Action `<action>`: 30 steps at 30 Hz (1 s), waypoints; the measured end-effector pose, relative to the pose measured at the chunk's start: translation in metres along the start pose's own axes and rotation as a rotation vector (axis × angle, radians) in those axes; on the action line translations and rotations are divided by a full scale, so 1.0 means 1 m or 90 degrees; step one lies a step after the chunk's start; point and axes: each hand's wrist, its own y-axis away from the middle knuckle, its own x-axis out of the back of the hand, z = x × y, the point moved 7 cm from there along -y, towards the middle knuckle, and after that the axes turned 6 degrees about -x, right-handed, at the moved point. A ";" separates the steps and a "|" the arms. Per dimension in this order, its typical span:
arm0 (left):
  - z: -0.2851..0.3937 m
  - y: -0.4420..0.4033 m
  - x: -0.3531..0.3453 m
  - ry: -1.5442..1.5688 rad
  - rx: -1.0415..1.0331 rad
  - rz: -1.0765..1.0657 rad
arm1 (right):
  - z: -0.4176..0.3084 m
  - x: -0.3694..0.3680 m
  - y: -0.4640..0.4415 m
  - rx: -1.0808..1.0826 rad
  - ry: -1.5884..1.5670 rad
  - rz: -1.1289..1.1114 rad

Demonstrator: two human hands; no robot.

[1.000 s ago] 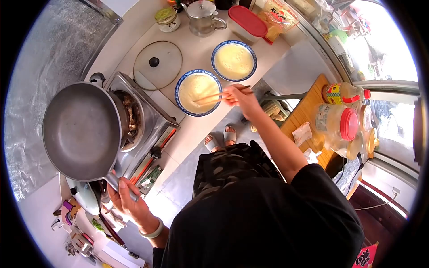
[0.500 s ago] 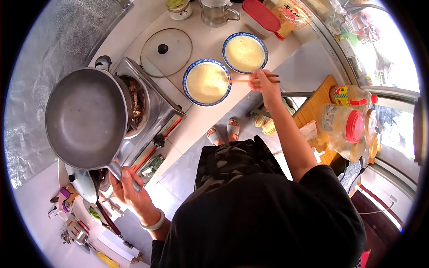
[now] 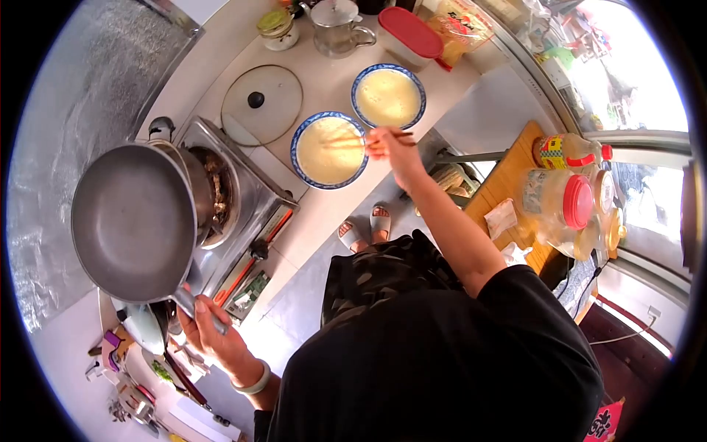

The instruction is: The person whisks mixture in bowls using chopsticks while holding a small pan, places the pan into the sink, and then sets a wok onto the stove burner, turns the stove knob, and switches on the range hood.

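My left hand is closed around the handle of a grey frying pan, which is bare inside and held over the left side of the stove. In my right hand is a pair of chopsticks, their tips in the pale yellow liquid of the nearer blue-rimmed bowl. A second blue-rimmed bowl with similar yellow liquid stands just behind it. Both bowls sit on the counter. Motion slightly blurs the chopsticks.
A gas stove with a pot beside the pan lies left. A glass lid, a metal pitcher, a jar and a red-lidded container stand on the counter. A wooden shelf holds several plastic jars at right.
The chopsticks have swept further left into the nearer bowl, with my right hand shifting left. The pan stays in my left hand, and the whole view has shifted slightly.
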 end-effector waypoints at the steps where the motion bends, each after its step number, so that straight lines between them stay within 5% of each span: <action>1: -0.002 -0.002 0.005 -0.044 -0.028 -0.010 | 0.000 -0.005 0.011 -0.028 0.031 -0.031; 9: 0.001 0.000 -0.004 0.047 0.035 0.011 | -0.022 0.015 -0.001 0.069 -0.016 0.027; 13: 0.004 -0.003 -0.006 0.051 0.005 -0.003 | 0.000 0.009 0.018 -0.070 0.052 -0.029; 17: 0.006 -0.002 -0.006 0.042 -0.001 -0.017 | -0.031 0.047 0.018 -0.010 0.007 0.039; 21: 0.006 -0.002 -0.008 0.045 0.008 -0.006 | -0.020 0.011 -0.003 0.046 -0.022 0.028; 26: 0.004 -0.002 -0.005 0.076 0.005 -0.002 | -0.013 0.026 0.028 -0.073 0.093 -0.002; 30: 0.001 -0.002 0.002 0.098 0.003 -0.047 | -0.034 0.030 0.006 0.050 0.014 0.077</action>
